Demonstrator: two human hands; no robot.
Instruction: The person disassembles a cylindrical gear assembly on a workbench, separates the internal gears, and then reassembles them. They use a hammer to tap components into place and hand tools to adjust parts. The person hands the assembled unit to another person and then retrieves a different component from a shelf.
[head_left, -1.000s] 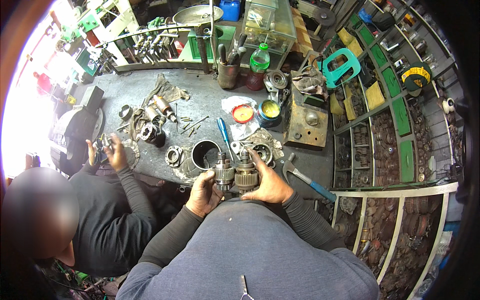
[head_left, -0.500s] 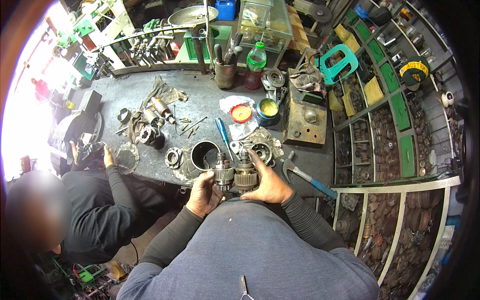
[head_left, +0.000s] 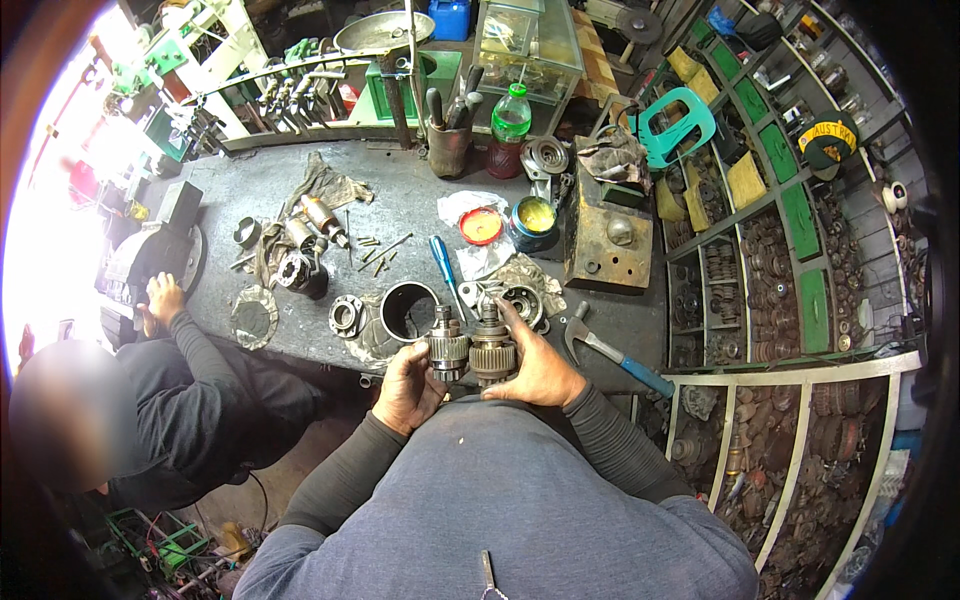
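Side by side in front of my chest are two upright metal gear shafts. My left hand is closed round the brighter, silvery gear shaft. A browner, slightly wider gear shaft is gripped by my right hand, with the thumb low and the fingers along its far side. Just beyond them on the bench lie an open metal cylinder housing and a round end casting. A blue-handled screwdriver points toward the gear shafts.
A hammer with a blue grip lies at the bench's right edge. Beyond are an open grease tub, its red lid and a heavy metal block. At left, a co-worker's hand is by a bench vise.
My hands and both gear shafts hold nearly the same place. The co-worker has leaned lower; the dark cloth in their hands is out of sight, and one hand is now at the vise.
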